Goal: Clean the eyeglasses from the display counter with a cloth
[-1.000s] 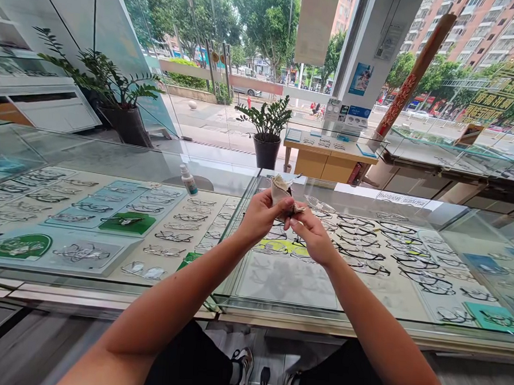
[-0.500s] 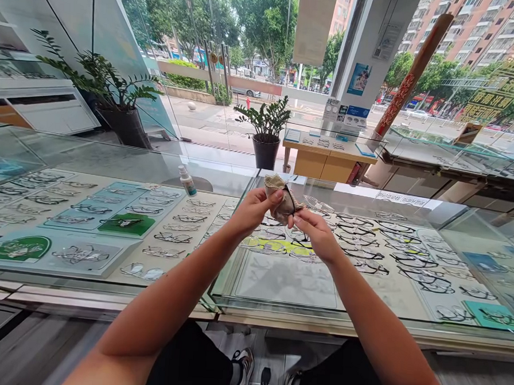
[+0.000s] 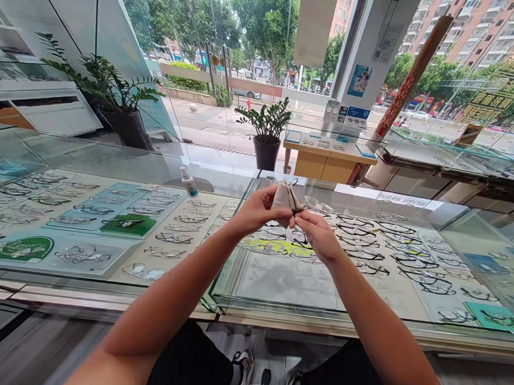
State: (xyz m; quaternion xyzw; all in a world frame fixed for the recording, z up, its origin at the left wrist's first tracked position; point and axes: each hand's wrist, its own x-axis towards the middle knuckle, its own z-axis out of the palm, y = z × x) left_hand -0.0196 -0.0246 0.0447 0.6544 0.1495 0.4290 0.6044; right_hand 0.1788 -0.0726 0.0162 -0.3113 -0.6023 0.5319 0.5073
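Ahead of me, over the glass counter, my left hand (image 3: 262,209) is closed on a beige cleaning cloth (image 3: 281,198) with a zigzag edge. The cloth is folded around part of a pair of dark-framed glasses (image 3: 293,205), and most of the frame is hidden by it and by my fingers. With thumb and fingertips, my right hand (image 3: 316,230) pinches the glasses near the cloth's lower right corner. Both hands' fingertips nearly meet there.
Beneath my hands is a glass display counter (image 3: 287,280) with rows of eyeglasses (image 3: 358,229) inside. A white spray bottle (image 3: 188,182) stands on the counter's left part. Beyond are a potted plant (image 3: 266,150), a wooden table (image 3: 314,164) and large windows.
The cloth has turned in my left hand and now stands folded upright, its zigzag edge facing right. My left thumb has shifted down and right, closer to my right fingertips.
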